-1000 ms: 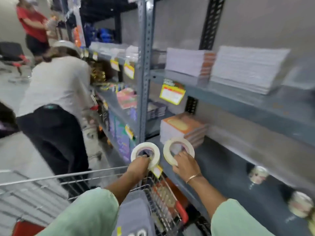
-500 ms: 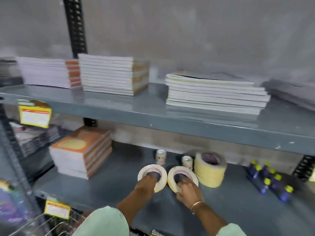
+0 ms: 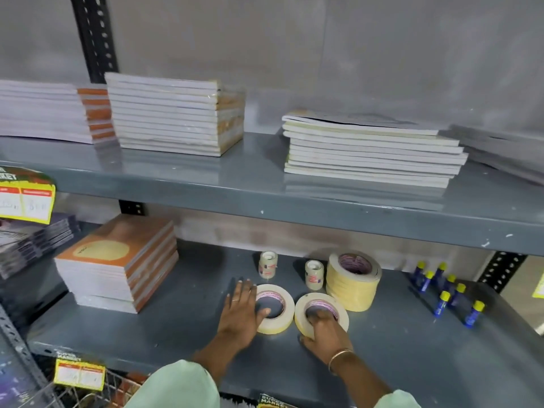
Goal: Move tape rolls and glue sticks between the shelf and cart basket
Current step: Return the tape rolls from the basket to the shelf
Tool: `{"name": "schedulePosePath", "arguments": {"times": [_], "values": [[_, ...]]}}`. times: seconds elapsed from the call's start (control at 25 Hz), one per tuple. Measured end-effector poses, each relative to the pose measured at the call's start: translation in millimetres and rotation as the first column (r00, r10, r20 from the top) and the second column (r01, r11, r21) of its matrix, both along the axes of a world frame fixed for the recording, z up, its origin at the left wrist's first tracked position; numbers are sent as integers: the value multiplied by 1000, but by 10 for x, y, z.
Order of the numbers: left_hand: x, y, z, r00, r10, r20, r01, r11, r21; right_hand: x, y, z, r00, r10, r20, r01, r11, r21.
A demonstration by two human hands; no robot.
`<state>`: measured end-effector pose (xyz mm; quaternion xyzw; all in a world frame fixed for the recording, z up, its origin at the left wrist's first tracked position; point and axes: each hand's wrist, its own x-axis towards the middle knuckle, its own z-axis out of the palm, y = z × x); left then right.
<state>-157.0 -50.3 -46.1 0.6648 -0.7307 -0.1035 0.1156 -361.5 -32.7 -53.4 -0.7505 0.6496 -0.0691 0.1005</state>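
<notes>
Cream masking tape lies flat on the grey lower shelf in two rolls side by side, almost touching, each with its core hole facing up. The left hand is spread flat, palm down, thumb tip just over the rim of the left tape roll and pinching nothing. The right hand has fingers curled into the core of the right tape roll, gripping its near wall. Just behind stands a stack of tape rolls; the glue sticks stand further right, nearer the right hand. Letting go looks like the remaining step, so each hand probably only needs to lift straight up.
</notes>
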Motion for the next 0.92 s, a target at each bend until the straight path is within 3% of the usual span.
{"name": "schedulePosePath", "arguments": {"times": [0.32,0.44,0.68,0.92], "values": [[485,49,-332,996,86,-8,-86,996,-19,212,-57,124,985,-103,135,117,988,-99],[519,26,-426,993,110,-47,-110,994,-9,423,-135,204,992,4,124,16,986,-164],[532,-19,-504,993,110,-44,-110,994,10,936,-352,247,981,193,-14,-193,980,-40],[536,-26,-541,994,106,-21,-106,994,-12,1020,-312,185,983,176,-50,-176,984,6]]}}
